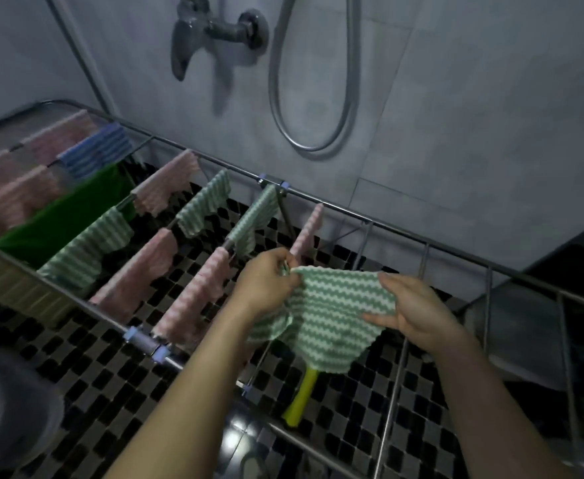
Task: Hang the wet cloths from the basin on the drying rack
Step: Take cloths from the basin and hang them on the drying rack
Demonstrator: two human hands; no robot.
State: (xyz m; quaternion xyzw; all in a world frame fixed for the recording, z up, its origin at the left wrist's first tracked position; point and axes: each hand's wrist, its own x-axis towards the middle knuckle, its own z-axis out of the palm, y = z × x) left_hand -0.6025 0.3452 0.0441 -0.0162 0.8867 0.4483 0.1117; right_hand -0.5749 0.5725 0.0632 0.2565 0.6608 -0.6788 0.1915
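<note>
**CLOTH HELD SPREAD ABOVE THE RACK**

The green-and-white cloth (332, 316) is not on a rod. It is held spread between both hands above the near half of the drying rack (404, 233). It covers the near part of a rod whose far part carries a narrow pink cloth (307, 233). The upper edge is stretched roughly level. The lower part hangs loose toward the near rail.

Left hand (269, 285): enters from the lower centre with the wrist bent and the fingers curled. It pinches the upper left corner of the cloth, which bunches under the fingers.

Right hand (418, 316): enters from the lower right. The thumb lies at the upper right corner, and the fingers are nearly straight, pointing left across the cloth. The right edge runs into the hand between thumb and fingers, so it appears to be pinched there; the contact itself is hidden.

Toward the left end of the rack, the rods carry other pink cloths (193, 299), green striped cloths (86, 247), a blue striped cloth (93, 155) and a plain green cloth (62, 216).

Below the rack a yellow handle (300, 395) lies on the mosaic floor (111, 357), its upper end covered by the held cloth. A grey rounded rim at the bottom left corner, blurred and cut off, is probably the basin (14, 409). Beyond the far rail, a tap (211, 32) and a shower hose (280, 98) are cut off at the top.
</note>
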